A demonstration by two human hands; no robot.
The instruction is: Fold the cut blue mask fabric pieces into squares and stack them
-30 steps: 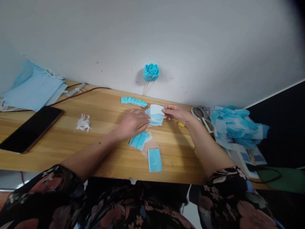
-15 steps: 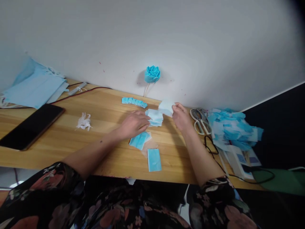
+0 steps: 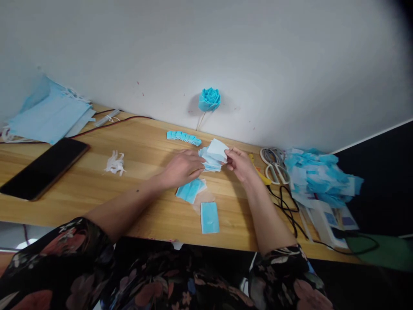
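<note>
My left hand (image 3: 181,168) lies on the wooden table (image 3: 97,189) with its fingertips pressing the left edge of a small stack of pale blue squares (image 3: 209,161). My right hand (image 3: 240,163) pinches one pale blue square (image 3: 217,150) and holds it tilted just above the stack's right side. Nearer to me lie a loose bunch of blue pieces (image 3: 190,190) and a single blue rectangle (image 3: 209,217). A row of small blue folded pieces (image 3: 183,137) lies behind the stack. A blue fabric rose on a stick (image 3: 209,99) leans against the wall.
A black phone (image 3: 43,168) and a pile of blue face masks (image 3: 48,115) lie at the left, with white elastic scraps (image 3: 114,163) between. Scissors (image 3: 274,161), a heap of blue offcuts (image 3: 319,176), black cable (image 3: 290,211) and papers crowd the right end.
My right hand lifted one square off the stack, carried it up and right, and now holds it closer over the stack again. My left hand stayed on the stack.
</note>
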